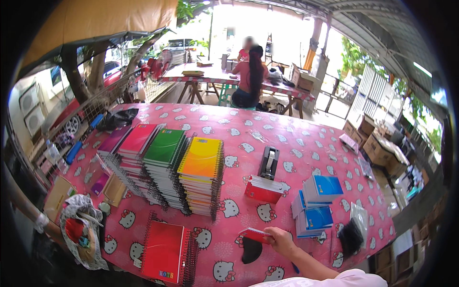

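Note:
My right hand (283,242) pinches a small red notebook (256,234) by its right end, just above the table. Directly below it lies a black rounded shape (251,252) whose kind I cannot tell. Behind the hand stands a stack of small red notebooks (264,189), with a black tape dispenser (269,161) just beyond. To the right are stacks of small blue notebooks (315,219). A large red spiral notebook (164,250) tops a pile to the left, black coils along its sides. My left hand does not show.
Tall stacks of purple, pink, green (164,146) and yellow (200,158) spiral notebooks stand left of centre. Black strands (351,237) lie on clear plastic at right. A cloth bag (83,234) sits at the left edge, near what looks like another person's forearm (28,210). People sit at a far table.

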Motion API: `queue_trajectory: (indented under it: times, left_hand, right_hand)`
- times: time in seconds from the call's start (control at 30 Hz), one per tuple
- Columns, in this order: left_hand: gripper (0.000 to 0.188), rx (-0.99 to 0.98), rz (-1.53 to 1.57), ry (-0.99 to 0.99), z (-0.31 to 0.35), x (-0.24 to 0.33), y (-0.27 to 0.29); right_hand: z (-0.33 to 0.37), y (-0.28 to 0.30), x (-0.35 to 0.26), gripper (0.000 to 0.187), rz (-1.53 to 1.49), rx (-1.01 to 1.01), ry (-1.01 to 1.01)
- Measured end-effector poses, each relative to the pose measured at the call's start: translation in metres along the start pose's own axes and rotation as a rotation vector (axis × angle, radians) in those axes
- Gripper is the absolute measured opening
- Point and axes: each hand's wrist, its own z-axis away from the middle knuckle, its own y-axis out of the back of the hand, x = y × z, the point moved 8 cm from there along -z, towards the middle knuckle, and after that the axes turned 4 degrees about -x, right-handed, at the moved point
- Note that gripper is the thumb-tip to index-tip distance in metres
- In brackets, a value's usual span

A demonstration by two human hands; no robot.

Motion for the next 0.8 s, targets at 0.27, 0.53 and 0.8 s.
queue_trajectory:
  times: [0.27,0.53,0.8]
  left_hand:
    - [0.035,-0.835,0.079,-0.385,0.062,0.125,0.019]
    - [0.049,-0.221,-0.420,-0.821,0.015,0.220,-0.040]
    - [0.023,-0.284,-0.432,-0.981,0.013,0.210,-0.037]
  right_hand:
    - [0.016,-0.010,-0.024,0.021,0.098,0.040,0.174]
    - [0.042,-0.009,-0.041,0.023,0.133,0.084,0.190]
    - [0.108,0.064,0.014,0.009,-0.272,0.478,-0.150]
